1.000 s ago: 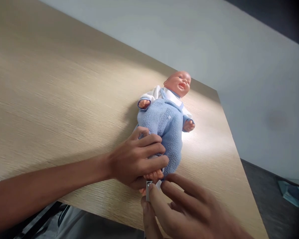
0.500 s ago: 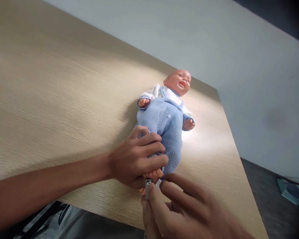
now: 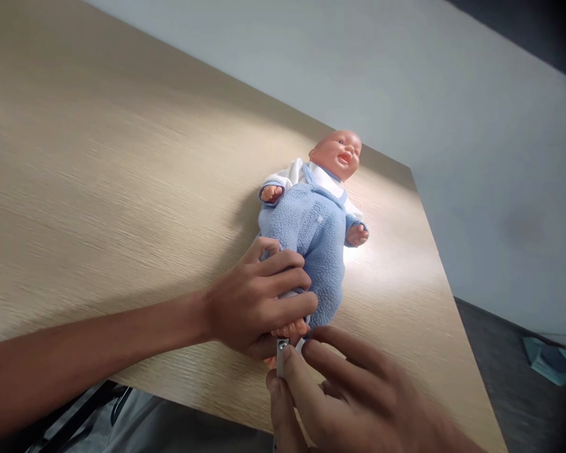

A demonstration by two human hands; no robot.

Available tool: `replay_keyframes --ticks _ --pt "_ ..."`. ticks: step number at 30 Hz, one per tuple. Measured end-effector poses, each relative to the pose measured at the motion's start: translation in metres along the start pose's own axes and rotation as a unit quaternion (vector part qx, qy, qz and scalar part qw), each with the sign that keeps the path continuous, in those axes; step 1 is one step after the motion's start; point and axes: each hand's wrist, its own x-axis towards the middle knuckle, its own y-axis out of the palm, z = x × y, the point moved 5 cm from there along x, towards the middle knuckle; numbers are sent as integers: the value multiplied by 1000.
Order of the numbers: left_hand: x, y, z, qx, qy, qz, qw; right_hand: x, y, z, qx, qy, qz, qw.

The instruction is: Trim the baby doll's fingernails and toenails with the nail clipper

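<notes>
A baby doll (image 3: pixel 304 220) in a blue fleece overall and white top lies on its back on the table, its head toward the far edge. My left hand (image 3: pixel 264 296) is wrapped around one of the doll's lower legs, just above the foot (image 3: pixel 290 328). In my right hand (image 3: pixel 353 390), a small metal nail clipper (image 3: pixel 282 352) is pinched between thumb and finger. The clipper's head is right at the toes; whether its jaws touch them I cannot tell. The doll's other foot is mostly hidden behind my hands.
The wooden table (image 3: pixel 99 189) ends at a pale wall (image 3: pixel 334 69) at the back. Its right edge drops to a dark floor (image 3: pixel 490 358), where light-green items (image 3: pixel 547 360) lie. Below the near edge, dark chair parts (image 3: pixel 82 415) and grey cloth (image 3: pixel 170 421) show.
Almost nothing differs. The nail clipper and my right fingertips have shifted very slightly; my left hand keeps its hold on the doll's leg.
</notes>
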Motion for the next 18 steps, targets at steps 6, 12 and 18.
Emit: replay_keyframes --ticks 6,12,18 --pt "0 1 0 -5 -1 1 1000 1 2 0 -9 -2 4 1000" --pt "0 0 0 -5 3 2 1000 1 3 -1 11 5 0 1000" --pt "0 0 0 -6 1 3 1000 4 4 0 5 -4 13 1000"
